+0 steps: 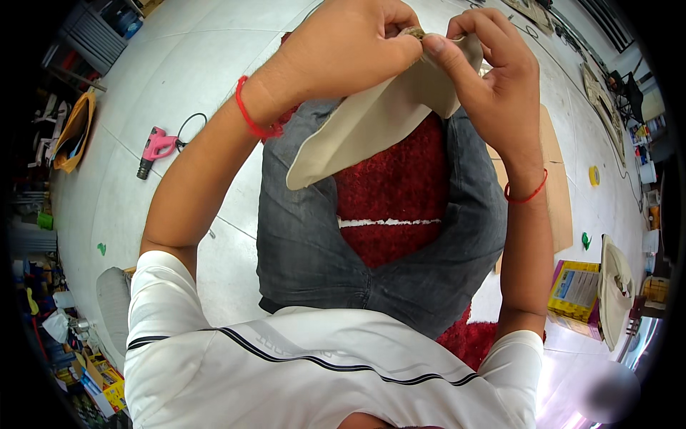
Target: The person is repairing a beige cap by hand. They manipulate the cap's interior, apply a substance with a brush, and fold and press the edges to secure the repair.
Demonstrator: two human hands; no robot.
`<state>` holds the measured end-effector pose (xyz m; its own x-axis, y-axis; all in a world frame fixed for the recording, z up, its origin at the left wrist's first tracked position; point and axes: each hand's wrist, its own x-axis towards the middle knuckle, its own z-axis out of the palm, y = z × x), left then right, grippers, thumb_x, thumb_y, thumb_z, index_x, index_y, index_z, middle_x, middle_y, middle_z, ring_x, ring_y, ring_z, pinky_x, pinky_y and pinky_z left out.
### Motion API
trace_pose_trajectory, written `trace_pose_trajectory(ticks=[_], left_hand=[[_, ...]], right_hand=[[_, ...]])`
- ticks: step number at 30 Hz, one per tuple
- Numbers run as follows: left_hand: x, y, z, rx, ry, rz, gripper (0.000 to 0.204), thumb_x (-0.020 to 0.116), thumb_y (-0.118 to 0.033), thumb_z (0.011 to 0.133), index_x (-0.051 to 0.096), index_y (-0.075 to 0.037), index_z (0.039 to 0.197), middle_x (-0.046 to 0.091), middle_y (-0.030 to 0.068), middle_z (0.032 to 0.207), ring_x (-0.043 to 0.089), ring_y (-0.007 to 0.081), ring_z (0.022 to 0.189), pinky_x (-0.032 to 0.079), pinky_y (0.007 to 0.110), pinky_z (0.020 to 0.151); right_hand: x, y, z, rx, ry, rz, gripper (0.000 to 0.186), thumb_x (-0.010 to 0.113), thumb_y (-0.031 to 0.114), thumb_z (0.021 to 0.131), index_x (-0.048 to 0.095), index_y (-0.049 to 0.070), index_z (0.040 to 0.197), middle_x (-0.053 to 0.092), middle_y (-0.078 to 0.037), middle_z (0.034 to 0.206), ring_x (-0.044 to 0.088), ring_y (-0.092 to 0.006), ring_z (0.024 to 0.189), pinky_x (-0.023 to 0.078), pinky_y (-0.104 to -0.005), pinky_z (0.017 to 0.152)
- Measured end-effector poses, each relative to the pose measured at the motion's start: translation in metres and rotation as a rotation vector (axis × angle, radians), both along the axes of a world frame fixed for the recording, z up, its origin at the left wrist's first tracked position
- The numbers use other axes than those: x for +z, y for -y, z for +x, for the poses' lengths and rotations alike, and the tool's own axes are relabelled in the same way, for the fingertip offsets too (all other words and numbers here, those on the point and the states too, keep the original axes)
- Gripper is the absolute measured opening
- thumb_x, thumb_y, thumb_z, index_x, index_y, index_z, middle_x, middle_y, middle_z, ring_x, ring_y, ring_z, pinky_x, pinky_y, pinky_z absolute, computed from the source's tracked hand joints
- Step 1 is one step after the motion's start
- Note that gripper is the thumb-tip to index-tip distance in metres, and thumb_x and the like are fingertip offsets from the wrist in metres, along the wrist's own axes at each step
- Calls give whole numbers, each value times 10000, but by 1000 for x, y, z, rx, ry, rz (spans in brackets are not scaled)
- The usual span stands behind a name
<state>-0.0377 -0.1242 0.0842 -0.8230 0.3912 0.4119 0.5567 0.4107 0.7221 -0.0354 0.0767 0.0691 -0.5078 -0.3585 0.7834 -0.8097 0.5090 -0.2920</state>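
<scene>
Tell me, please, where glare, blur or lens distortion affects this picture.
Head view, rim: fisheye distortion, with black corners and bending edges; head view, lower right: a dark, out-of-focus smudge near pinkish-white glare on the floor; head view, top centre: left hand, right hand and beige piece look reasonably sharp.

A red rug (393,182) lies on the pale floor (229,53). Left of the rug lies a pink heat gun (156,145); right, a yellow roll (594,175).
</scene>
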Motion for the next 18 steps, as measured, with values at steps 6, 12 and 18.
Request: trace_pose_trajectory(ticks=[6,12,18], left_hand=[[25,-18,-2,138,160,-72,254,588,-149,912,737,49,857,709,107,705,617,131,643,505,322,630],[1,-14,-18,128,-33,1,278,583,-184,923,727,43,853,711,108,723,622,139,661,504,319,641],[-4,-8,-18,76,8,-5,286,582,-189,937,694,52,830,672,85,710,595,127,671,492,308,652]], right_hand=[[-14,-14,-19,98,7,33,395,757,77,826,618,31,1193,565,-225,1345,581,-391,1207,463,-428,1045],[-26,-9,-38,19,-187,25,343,737,60,836,623,26,1157,572,-237,1348,571,-441,1225,460,-453,1050],[-28,-6,-42,139,-112,-46,307,724,54,832,635,23,1124,573,-236,1336,572,-419,1232,445,-440,1064]])
